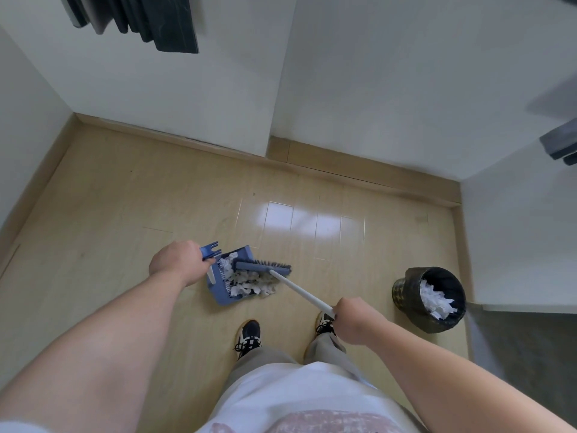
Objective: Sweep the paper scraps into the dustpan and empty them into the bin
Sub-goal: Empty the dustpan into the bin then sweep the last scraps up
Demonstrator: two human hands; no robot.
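Observation:
A blue dustpan (221,295) sits on the wooden floor in front of my feet, with white paper scraps (246,281) piled inside it and at its mouth. My left hand (175,260) is closed around the top of the dustpan's blue handle (208,250). My right hand (354,320) grips the white stick (299,289) of a broom, whose blue head (263,265) lies across the scraps in the pan. A dark round bin (406,292) stands on the floor to the right, holding more white scraps (435,301).
White walls close in the floor on the left, far side and right, with wooden skirting (359,170) along their base. A grey surface (530,348) lies at the lower right behind the bin. My two shoes (249,337) stand just behind the dustpan.

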